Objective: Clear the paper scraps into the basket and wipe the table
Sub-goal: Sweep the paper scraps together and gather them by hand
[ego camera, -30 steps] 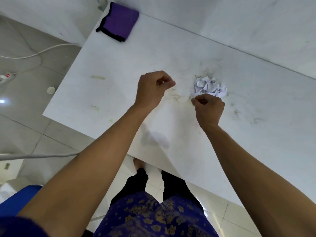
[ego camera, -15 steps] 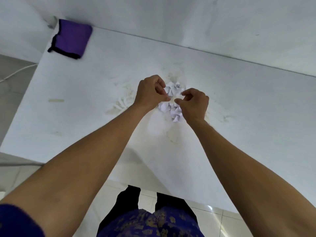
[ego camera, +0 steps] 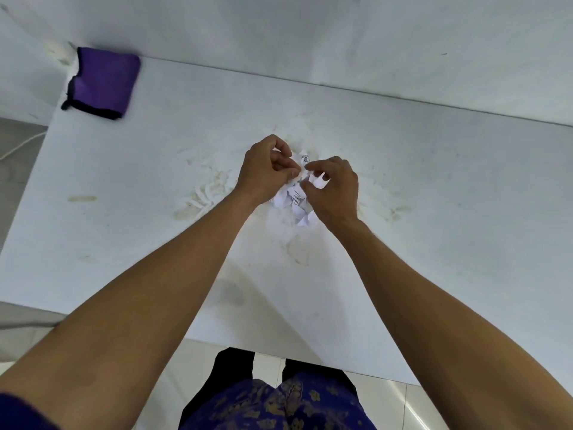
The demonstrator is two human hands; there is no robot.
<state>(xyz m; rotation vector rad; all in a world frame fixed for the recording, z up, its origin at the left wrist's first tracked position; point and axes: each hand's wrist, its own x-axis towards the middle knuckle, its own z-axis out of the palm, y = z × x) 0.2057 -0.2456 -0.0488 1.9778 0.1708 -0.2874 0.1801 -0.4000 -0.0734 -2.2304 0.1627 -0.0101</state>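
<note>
A small heap of white paper scraps (ego camera: 293,200) lies in the middle of the white table (ego camera: 434,212). My left hand (ego camera: 265,172) sits on the heap's left side, its curled fingers pinching scraps. From the right, my right hand (ego camera: 333,186) pinches scraps with thumb and fingers; a white piece shows between them. The two hands nearly touch above the heap and hide part of it. A folded purple cloth with a black edge (ego camera: 104,82) lies at the table's far left corner. No basket is in view.
Yellowish smears and streaks mark the table around the heap (ego camera: 204,193) and to its right (ego camera: 393,212). A wall runs along the table's far edge. Grey tiled floor and a white cable (ego camera: 18,147) lie to the left.
Both hands have closed in on the paper heap from either side and now pinch scraps. The view has swung so the table sits square and the heap is centred.
</note>
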